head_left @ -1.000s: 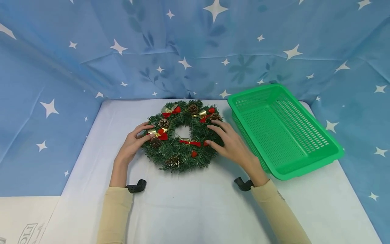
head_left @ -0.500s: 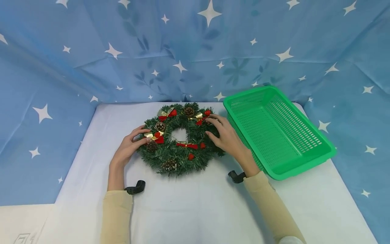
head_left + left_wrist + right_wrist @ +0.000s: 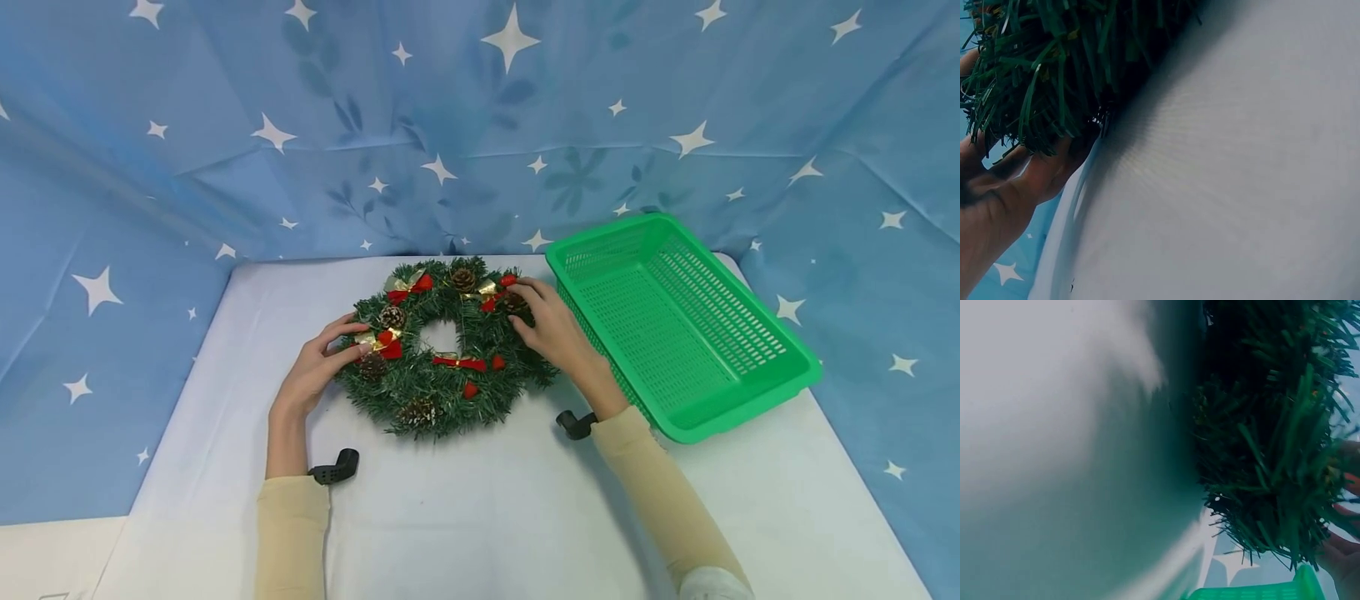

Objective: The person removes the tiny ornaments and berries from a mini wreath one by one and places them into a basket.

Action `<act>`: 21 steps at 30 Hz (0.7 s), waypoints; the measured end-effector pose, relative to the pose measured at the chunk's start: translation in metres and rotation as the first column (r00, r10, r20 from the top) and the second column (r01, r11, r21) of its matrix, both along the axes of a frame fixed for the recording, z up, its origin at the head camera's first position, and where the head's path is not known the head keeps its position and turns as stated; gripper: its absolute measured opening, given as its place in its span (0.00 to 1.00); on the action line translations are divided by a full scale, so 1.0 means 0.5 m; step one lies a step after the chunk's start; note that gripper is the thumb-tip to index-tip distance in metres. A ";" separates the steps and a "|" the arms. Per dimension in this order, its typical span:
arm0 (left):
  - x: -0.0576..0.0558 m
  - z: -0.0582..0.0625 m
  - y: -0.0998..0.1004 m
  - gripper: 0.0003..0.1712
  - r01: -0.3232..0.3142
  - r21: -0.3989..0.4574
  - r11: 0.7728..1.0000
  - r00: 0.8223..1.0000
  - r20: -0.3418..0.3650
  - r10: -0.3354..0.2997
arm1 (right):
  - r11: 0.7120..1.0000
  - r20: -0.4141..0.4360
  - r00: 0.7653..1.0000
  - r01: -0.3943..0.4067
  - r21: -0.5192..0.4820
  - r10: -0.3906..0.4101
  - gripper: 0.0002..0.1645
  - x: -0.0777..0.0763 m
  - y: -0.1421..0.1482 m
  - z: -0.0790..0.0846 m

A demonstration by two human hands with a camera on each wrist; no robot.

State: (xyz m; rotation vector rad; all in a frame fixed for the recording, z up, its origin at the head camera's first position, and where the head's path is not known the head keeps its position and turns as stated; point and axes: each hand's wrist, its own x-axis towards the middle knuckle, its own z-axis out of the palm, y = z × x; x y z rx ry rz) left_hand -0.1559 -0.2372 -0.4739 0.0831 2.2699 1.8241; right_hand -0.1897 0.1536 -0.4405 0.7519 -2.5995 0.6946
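Note:
A green Christmas wreath (image 3: 480,396) with red and gold bows, pinecones and red berries lies on the white-covered table. At its left side my left hand (image 3: 318,364) grips the edge, thumb over a red-and-gold bow. In the left wrist view, fingers (image 3: 1047,169) of that hand reach in under the green needles. My right hand (image 3: 557,329) holds the wreath's upper right part. Its fingertips are at a red berry (image 3: 508,281), and the thumb lies by a pinecone (image 3: 516,305). The wreath's needles partly cover the right fingers in the right wrist view.
A green plastic basket (image 3: 757,414) stands to the right, close beside my right forearm. Blue star-patterned cloth (image 3: 450,108) hangs behind the table and along both sides. Black cameras are strapped to both wrists.
My right hand has shifted up along the wreath's right side, its fingertips now at the upper berry. The left hand stays at the left edge. The whole view has shifted slightly.

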 end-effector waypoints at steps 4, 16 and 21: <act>-0.001 -0.001 -0.001 0.31 -0.002 0.011 1.000 1.000 0.007 0.002 | 1.000 0.006 1.000 0.009 0.002 -0.009 0.28 -0.004 -0.004 -0.003; -0.002 -0.002 0.000 0.31 -0.008 0.015 1.000 1.000 0.001 0.008 | 1.000 -0.018 1.000 0.009 -0.012 -0.009 0.25 -0.006 -0.005 -0.004; -0.002 -0.002 -0.001 0.30 -0.007 0.017 1.000 1.000 -0.004 0.007 | 0.999 -0.019 1.000 0.005 -0.038 -0.005 0.24 -0.004 -0.005 -0.002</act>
